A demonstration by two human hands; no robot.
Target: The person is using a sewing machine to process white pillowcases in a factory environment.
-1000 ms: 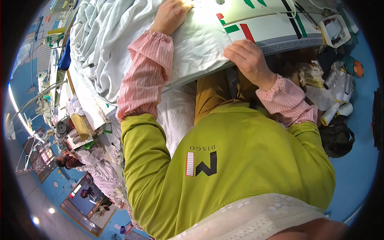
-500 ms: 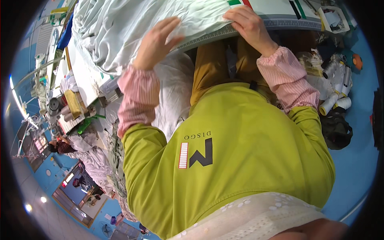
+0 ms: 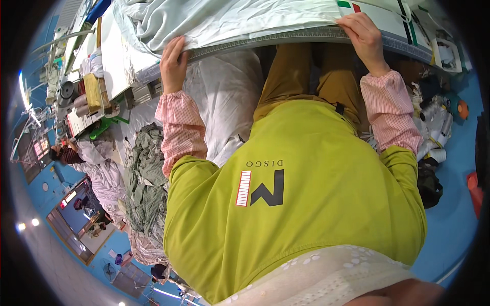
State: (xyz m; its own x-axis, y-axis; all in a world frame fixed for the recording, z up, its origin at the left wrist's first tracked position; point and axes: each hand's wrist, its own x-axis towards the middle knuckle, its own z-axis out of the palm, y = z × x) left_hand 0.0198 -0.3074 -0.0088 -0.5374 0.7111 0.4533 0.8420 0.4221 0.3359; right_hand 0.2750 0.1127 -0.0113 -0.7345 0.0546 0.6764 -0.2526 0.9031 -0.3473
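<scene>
A pale, whitish cloth (image 3: 255,18) lies over the table, with soft folds toward its left part and a straighter edge along the front. At its near left corner, my left hand (image 3: 172,66) has its fingers closed on the cloth's edge. My right hand (image 3: 365,42) pinches the same edge farther right, close to a green and red mark (image 3: 350,5) on the table. Between my hands the edge runs nearly straight, just above a grey measuring strip (image 3: 275,39) fixed along the table's front rim.
White cloth (image 3: 219,86) hangs below the table beside my brown-trousered legs (image 3: 286,76). Left are a yellowish block (image 3: 93,92) and a heap of grey-green fabric (image 3: 145,178). At right stand a white box (image 3: 447,55), thread cones (image 3: 436,153) and a black bag (image 3: 430,183).
My left hand has gone from open above the cloth to gripping its left edge. My right hand still holds the edge, farther right in view. The cloth's front edge now lies straighter.
</scene>
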